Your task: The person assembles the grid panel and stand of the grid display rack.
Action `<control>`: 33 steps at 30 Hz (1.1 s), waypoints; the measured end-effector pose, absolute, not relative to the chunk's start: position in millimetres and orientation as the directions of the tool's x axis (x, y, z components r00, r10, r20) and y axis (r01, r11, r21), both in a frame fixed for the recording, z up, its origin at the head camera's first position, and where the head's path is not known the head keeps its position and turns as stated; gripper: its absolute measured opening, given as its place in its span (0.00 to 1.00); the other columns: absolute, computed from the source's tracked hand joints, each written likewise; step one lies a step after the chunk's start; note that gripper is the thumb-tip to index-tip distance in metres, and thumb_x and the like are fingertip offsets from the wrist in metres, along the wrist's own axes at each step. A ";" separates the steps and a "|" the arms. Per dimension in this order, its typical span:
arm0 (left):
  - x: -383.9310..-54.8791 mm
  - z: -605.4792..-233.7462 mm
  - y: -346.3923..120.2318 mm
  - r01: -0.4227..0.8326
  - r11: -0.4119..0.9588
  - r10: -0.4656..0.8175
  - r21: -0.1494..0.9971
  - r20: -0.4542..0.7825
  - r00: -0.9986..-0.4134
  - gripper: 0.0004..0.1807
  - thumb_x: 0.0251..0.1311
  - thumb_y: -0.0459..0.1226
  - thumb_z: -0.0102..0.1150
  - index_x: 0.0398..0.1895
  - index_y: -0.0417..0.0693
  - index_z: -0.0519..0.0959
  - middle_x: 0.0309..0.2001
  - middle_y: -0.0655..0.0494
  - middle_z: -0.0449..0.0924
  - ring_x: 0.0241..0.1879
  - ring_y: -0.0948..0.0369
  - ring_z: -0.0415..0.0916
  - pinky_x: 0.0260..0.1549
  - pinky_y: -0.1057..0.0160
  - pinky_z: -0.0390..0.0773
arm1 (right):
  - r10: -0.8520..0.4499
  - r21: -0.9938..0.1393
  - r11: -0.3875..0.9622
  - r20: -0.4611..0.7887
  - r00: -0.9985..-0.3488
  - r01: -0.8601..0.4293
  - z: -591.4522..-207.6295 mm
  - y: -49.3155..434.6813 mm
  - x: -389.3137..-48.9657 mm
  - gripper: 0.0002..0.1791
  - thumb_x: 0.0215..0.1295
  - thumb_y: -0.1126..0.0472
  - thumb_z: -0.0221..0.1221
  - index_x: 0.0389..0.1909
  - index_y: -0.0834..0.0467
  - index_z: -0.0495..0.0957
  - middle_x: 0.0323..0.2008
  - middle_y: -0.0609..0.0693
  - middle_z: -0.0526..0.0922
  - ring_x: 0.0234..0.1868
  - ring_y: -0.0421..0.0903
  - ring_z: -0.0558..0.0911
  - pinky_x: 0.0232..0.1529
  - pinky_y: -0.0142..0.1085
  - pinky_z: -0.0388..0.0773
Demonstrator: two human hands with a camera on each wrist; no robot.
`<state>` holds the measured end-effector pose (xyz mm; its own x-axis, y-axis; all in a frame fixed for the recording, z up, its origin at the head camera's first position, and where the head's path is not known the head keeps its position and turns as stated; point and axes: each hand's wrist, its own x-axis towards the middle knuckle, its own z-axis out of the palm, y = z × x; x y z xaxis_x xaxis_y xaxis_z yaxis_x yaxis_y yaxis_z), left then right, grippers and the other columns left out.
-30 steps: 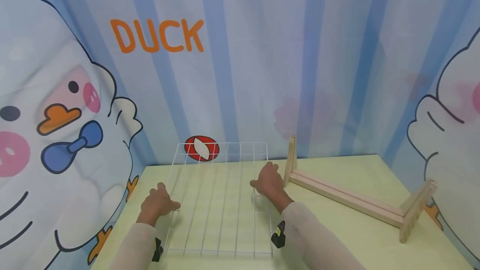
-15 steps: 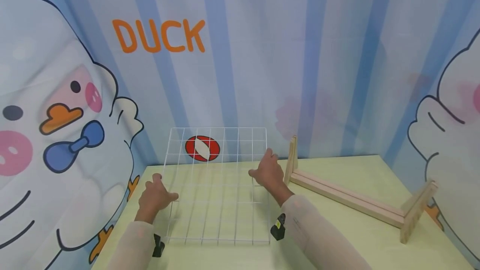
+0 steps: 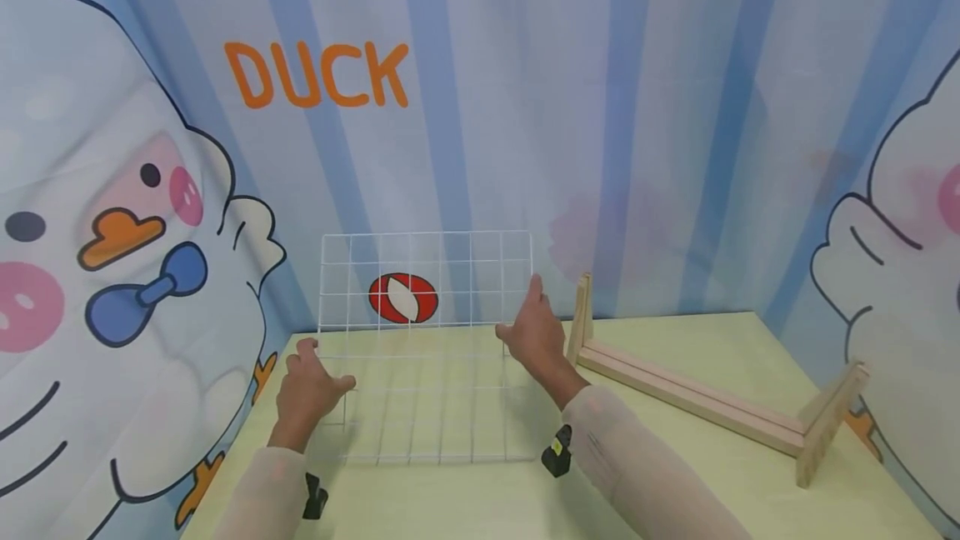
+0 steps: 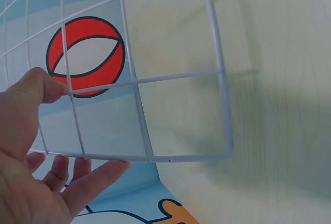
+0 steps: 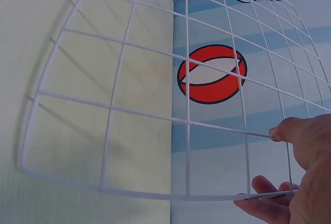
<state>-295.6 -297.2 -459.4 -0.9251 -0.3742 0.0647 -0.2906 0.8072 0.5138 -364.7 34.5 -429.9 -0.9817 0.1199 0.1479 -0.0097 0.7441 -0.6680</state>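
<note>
A white wire grid panel [image 3: 439,324] is held tilted up, its lower edge low over the table and its upper part in front of the backdrop. My left hand [image 3: 307,394] grips its left side, thumb on the front wires and fingers along the outer edge wire [image 4: 170,159]. On the opposite side my right hand [image 3: 536,340] holds the panel the same way. In the right wrist view its thumb presses a cross wire and the fingers touch the edge wire. Whether the lower edge touches the tabletop cannot be told.
A pale wooden stand [image 3: 690,394], a long bar with an upright piece at each end, lies slantwise on the right of the yellowish table [image 3: 750,490]. Behind the table hangs a blue striped cartoon backdrop [image 3: 517,107]. Black wrist cameras sit at both sleeves.
The wire panel has tipped more upright, its upper edge rising against the backdrop. Both hands have moved slightly up with it and keep their hold. The wooden stand has not moved.
</note>
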 end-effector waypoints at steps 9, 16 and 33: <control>-301.1 -459.0 -289.8 -0.242 0.786 -0.403 0.569 0.175 -0.898 0.49 0.56 0.43 0.71 0.74 0.38 0.52 0.61 0.29 0.64 0.49 0.38 0.73 0.47 0.38 0.80 | 0.161 -0.696 0.711 0.297 -0.941 -0.098 -420.3 36.5 -363.9 0.59 0.58 0.54 0.73 0.81 0.54 0.43 0.65 0.61 0.75 0.46 0.58 0.84 0.43 0.50 0.82; -303.0 -455.8 -286.1 -0.206 0.768 -0.411 0.606 0.220 -0.885 0.48 0.58 0.43 0.69 0.75 0.39 0.52 0.66 0.30 0.63 0.52 0.39 0.72 0.51 0.37 0.79 | 0.165 -0.721 0.666 0.392 -0.905 -0.191 -415.0 41.2 -364.0 0.59 0.57 0.56 0.74 0.81 0.52 0.44 0.61 0.57 0.77 0.50 0.57 0.84 0.38 0.48 0.81; -297.4 -444.1 -277.1 -0.082 0.734 -0.463 0.674 0.409 -0.786 0.47 0.57 0.43 0.70 0.74 0.40 0.55 0.63 0.34 0.67 0.52 0.41 0.73 0.45 0.40 0.79 | 0.208 -0.729 0.639 0.470 -0.858 -0.244 -392.9 41.8 -363.9 0.55 0.58 0.54 0.74 0.79 0.50 0.48 0.60 0.54 0.79 0.26 0.51 0.76 0.25 0.39 0.71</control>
<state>-297.4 -277.1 -444.1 -0.7863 -0.4630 0.4092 -0.0818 0.7344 0.6737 -363.9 41.8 -392.9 -0.8578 0.2083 0.4698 -0.2441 0.6393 -0.7292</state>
